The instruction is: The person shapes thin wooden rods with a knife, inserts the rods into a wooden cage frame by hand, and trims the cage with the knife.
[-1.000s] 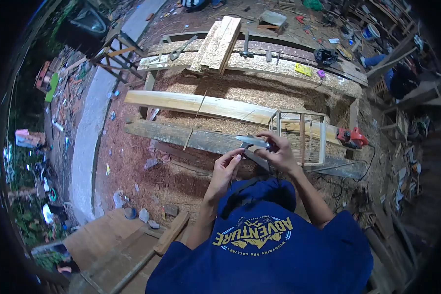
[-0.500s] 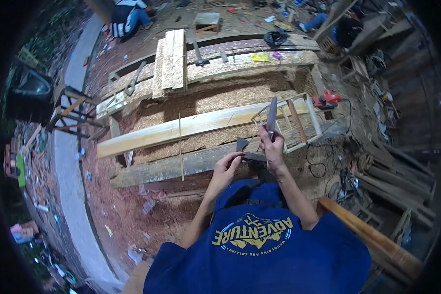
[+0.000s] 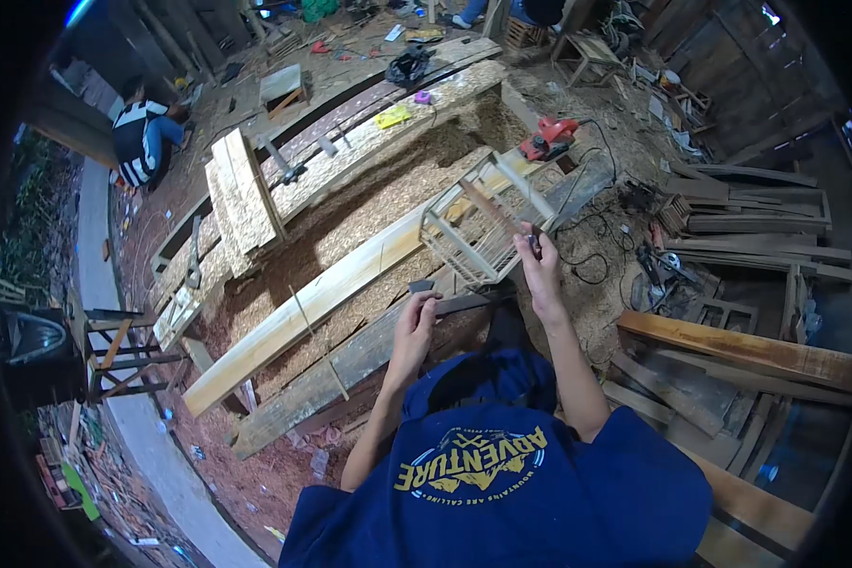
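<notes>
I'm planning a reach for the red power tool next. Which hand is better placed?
Right, I'd judge. The right hand is nearer the red power tool; the slatted frame lies between that tool and the left hand. But the right seems to grip something dark, so may need freeing first.

At left fingers (image 3: 426, 301): dark flat piece (image 3: 420, 285), one. Beside right fingers (image 3: 524, 248): slatted wooden frame (image 3: 437, 223), one. Beyond both: red power tool (image 3: 548, 140), one; hammer (image 3: 279, 163), one; yellow packet (image 3: 392, 116), one; black bag (image 3: 408, 67), one.
</notes>
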Demonstrator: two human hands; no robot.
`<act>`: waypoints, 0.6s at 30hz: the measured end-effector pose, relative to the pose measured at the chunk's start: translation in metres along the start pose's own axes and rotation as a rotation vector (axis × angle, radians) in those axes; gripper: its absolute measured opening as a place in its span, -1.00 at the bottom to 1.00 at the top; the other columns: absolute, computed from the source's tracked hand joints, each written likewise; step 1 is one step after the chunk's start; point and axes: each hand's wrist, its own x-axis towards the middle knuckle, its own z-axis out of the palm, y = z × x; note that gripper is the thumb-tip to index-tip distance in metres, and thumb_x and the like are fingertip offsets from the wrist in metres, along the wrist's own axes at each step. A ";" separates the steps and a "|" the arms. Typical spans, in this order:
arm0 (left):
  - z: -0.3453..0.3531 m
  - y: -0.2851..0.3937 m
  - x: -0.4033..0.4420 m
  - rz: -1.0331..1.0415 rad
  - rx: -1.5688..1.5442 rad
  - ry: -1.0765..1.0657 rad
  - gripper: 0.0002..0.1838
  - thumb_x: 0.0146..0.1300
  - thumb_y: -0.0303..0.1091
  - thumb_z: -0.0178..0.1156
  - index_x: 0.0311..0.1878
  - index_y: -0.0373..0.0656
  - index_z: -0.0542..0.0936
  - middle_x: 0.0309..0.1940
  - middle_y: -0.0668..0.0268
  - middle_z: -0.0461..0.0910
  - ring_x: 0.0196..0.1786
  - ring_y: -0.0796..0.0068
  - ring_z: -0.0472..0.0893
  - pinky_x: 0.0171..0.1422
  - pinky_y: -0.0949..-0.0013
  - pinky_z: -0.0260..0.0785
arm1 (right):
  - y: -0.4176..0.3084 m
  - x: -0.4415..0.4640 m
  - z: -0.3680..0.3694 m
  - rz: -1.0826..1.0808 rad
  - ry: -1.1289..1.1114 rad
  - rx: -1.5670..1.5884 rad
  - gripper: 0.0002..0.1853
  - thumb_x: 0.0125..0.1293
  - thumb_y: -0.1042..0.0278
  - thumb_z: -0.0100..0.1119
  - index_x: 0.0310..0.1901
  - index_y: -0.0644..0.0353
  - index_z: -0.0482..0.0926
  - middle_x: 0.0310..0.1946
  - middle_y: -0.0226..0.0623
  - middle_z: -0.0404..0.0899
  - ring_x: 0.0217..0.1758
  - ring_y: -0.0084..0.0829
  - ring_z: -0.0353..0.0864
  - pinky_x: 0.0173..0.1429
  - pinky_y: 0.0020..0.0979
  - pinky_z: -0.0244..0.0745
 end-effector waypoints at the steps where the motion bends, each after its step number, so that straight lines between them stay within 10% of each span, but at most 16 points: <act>1: 0.008 0.002 0.007 -0.048 -0.114 -0.031 -0.74 0.59 -0.30 -0.03 0.15 -0.22 0.53 -0.29 0.46 0.40 -0.29 0.67 0.32 -0.14 0.53 0.24 | 0.018 0.020 -0.022 0.088 -0.067 -0.049 -0.67 0.42 0.32 0.25 0.12 0.31 0.59 -0.17 -0.51 0.51 -0.15 -0.64 0.43 -0.02 -0.50 0.39; 8: 0.125 0.025 0.096 0.009 -0.307 0.026 -0.68 0.57 -0.39 -0.02 0.30 -0.23 0.37 -0.27 0.35 0.53 -0.39 0.71 0.33 -0.37 0.58 0.20 | 0.093 0.184 -0.118 0.012 -0.125 -0.284 -0.47 0.32 0.58 0.11 0.35 0.38 0.45 0.08 -0.32 0.61 0.04 -0.53 0.56 0.18 -0.48 0.43; 18: 0.327 0.027 0.261 -0.177 -0.296 0.234 -0.67 0.56 -0.38 0.04 0.31 -0.22 0.43 -0.20 0.29 0.66 -0.43 0.69 0.48 -0.41 0.58 0.31 | 0.296 0.361 -0.223 -0.006 -0.330 -0.394 -0.49 0.18 0.69 0.25 0.20 0.18 0.53 -0.27 -0.36 0.52 -0.29 -0.54 0.54 -0.17 -0.48 0.53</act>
